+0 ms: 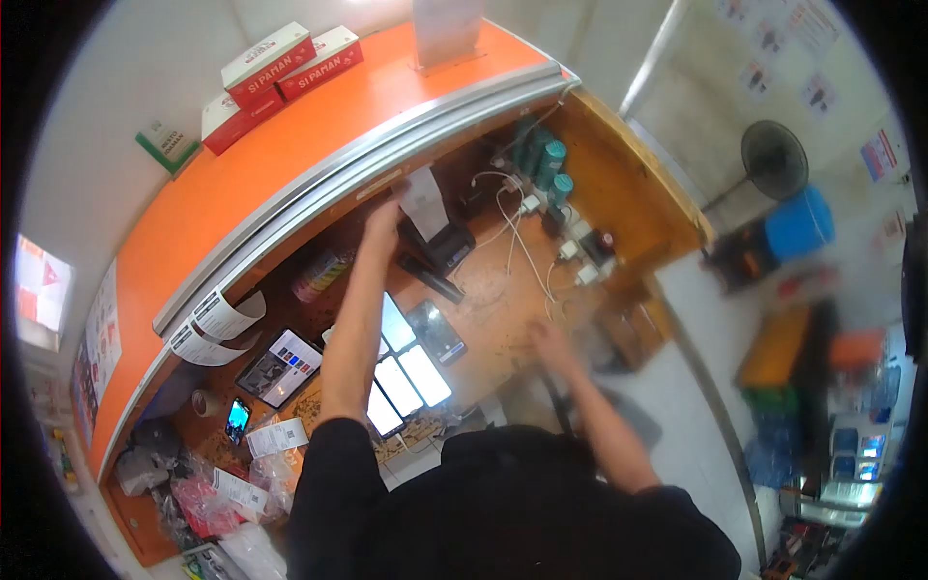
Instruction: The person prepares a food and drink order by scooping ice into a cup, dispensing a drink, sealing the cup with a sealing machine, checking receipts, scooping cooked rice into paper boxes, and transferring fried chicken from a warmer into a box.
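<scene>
White paper (423,205), left hand (385,218) at edge, grip unclear, right hand (551,346) blurred

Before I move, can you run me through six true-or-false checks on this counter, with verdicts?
1. The left hand is at the edge of the white paper strip. True.
2. The right hand touches that strip too. False: it is apart from it, over the desk.
3. The red-and-white boxes sit on the orange ledge. True.
4. The green box is right of them in view. False: it is left.
5. The tablet has a dark screen. False: it is lit.
6. The blue container appears below the fan. True.
</scene>
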`<state>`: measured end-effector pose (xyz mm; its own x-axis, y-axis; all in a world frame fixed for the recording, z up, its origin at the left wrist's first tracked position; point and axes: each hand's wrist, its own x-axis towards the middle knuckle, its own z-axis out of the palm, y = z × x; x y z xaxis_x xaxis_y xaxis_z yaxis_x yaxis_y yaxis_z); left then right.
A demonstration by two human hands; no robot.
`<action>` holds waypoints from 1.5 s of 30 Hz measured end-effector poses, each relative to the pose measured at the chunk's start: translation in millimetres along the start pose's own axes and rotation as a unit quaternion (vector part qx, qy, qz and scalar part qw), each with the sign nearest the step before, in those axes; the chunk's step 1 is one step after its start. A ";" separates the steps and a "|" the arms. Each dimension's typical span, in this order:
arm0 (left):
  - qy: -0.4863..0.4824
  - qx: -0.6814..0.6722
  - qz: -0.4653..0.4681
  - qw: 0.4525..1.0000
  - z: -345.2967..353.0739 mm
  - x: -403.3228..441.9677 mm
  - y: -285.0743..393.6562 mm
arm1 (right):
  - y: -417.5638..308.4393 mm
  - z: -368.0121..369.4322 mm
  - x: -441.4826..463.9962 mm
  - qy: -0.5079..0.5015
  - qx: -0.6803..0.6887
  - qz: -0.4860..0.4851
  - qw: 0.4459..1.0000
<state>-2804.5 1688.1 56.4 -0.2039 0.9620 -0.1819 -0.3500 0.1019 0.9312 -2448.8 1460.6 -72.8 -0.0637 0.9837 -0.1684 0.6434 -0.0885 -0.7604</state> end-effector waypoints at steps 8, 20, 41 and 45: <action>-0.041 0.393 0.087 0.914 94.6 -217.8 -19.4 | -123.8 52.0 183.8 0.200 0.138 -0.341 0.908; 0.128 0.331 0.297 0.886 116.2 -216.6 111.5 | -147.2 37.1 287.1 -0.006 0.018 -0.409 0.912; 0.132 0.363 0.383 0.839 161.9 -225.0 145.2 | -150.4 31.5 301.0 -0.117 -0.050 -0.374 0.919; 0.140 0.403 0.396 0.813 164.8 -227.6 151.3 | -153.0 27.9 299.5 -0.121 -0.081 -0.362 0.921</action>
<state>-2660.4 1526.4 290.8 -0.3130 0.7233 0.6154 0.6824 -0.2794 0.6755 -2587.6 1764.4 -24.4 -0.6763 0.7103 0.1949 0.4701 0.6200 -0.6282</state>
